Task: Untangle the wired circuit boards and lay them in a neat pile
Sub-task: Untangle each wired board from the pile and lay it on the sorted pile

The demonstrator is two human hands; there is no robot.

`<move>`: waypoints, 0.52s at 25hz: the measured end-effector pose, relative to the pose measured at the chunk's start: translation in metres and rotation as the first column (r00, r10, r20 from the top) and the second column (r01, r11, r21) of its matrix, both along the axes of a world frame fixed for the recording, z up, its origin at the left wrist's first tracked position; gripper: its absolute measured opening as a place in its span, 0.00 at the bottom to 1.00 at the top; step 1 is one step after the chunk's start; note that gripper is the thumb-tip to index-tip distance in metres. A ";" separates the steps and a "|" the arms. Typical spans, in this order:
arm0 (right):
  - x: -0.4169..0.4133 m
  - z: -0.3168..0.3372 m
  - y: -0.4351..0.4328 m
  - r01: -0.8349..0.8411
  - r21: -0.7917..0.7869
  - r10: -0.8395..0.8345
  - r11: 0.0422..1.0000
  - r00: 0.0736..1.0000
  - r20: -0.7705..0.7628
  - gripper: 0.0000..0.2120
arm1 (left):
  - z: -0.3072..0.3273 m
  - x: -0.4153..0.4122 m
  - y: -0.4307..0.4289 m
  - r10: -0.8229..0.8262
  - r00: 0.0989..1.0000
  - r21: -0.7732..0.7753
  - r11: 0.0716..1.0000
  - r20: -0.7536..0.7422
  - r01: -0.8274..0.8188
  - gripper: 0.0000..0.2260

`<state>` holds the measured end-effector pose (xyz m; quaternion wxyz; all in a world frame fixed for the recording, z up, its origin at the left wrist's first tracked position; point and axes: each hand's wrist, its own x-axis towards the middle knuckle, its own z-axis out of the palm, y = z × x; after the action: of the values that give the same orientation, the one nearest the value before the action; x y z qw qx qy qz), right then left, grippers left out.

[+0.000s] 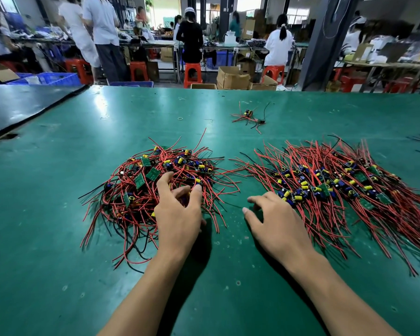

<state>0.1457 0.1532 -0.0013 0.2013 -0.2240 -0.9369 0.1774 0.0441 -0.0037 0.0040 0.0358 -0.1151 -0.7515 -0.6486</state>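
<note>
step: pulling the next board out of the tangled heap (141, 180), left side of the desk (131, 112)
left hand (177, 214): fingers curled into the heap; can't tell if they pinch anything
right hand (277, 219): fingers loosely spread, tips on the desk beside the neat pile (337, 185)
next: probably lift one board clear of snagged wires, lay it on the neat pile

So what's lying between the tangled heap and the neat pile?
Head view: a strip of bare green table, crossed only by stray red wire ends from both; the right hand rests at its near end.

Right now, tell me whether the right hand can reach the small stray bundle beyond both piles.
Probably, with a stretch: only bare mat lies between the right hand and the stray bundle.
</note>
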 end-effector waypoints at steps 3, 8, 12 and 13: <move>-0.001 -0.001 -0.005 -0.032 0.030 0.032 0.999 0.999 -0.006 0.15 | -0.001 0.002 0.004 -0.126 0.992 0.046 0.991 0.002 0.126 0.16; -0.005 -0.002 -0.005 -0.068 0.037 0.069 0.997 0.997 -0.033 0.15 | -0.002 0.005 0.007 -0.154 0.985 0.019 0.988 -0.071 0.156 0.09; -0.004 -0.001 0.001 -0.128 0.030 0.130 0.991 0.989 -0.069 0.24 | 0.001 0.033 0.017 -0.356 0.870 -0.143 0.934 -0.341 0.326 0.09; -0.003 -0.002 0.004 -0.176 -0.018 0.174 0.984 0.981 -0.080 0.28 | 0.001 0.041 0.020 -0.422 0.824 -0.180 0.906 -0.378 0.382 0.09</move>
<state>0.1430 0.1571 -0.0038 0.2185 -0.1360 -0.9422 0.2146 0.0849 0.0162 0.0049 0.0487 -0.4054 -0.7161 -0.5661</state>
